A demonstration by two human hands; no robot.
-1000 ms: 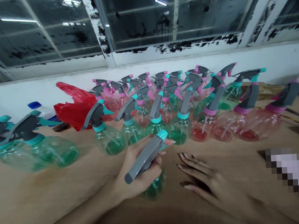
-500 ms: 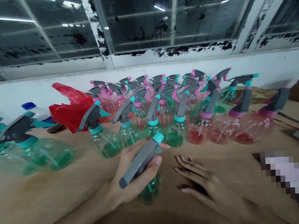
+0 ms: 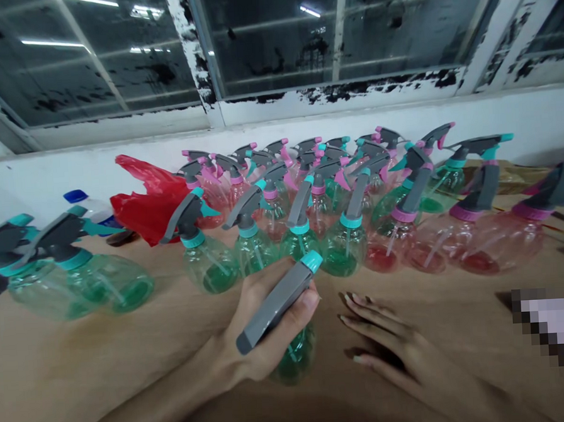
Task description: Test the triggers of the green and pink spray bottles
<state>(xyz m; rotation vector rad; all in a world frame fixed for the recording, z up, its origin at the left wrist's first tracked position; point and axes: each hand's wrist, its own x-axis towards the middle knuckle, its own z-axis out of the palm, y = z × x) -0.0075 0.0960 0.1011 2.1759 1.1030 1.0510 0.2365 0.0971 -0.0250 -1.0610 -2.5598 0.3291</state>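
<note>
My left hand (image 3: 269, 325) is wrapped round the neck and trigger of a spray bottle (image 3: 296, 355) with a clear green body, a grey head and a teal nozzle. The bottle stands on the wooden table (image 3: 185, 354), its collar and trigger hidden by my fingers. To its right, my right hand (image 3: 392, 337) rests open on the table with its fingers stretched out and nothing in them. Just beyond both hands stands a front row of spray bottles, among them a green one (image 3: 343, 252) and a pink one (image 3: 383, 246).
More green and pink spray bottles crowd the table toward the wall. Two green bottles (image 3: 106, 283) stand at the left. Behind them are a red plastic bag (image 3: 149, 199) and a blue-capped bottle (image 3: 86, 205). A blurred-out pale object (image 3: 557, 329) lies at the right.
My left index finger, earlier stretched out past the nozzle, has drawn in around the trigger. My right hand stays flat on the table. The view has shifted slightly.
</note>
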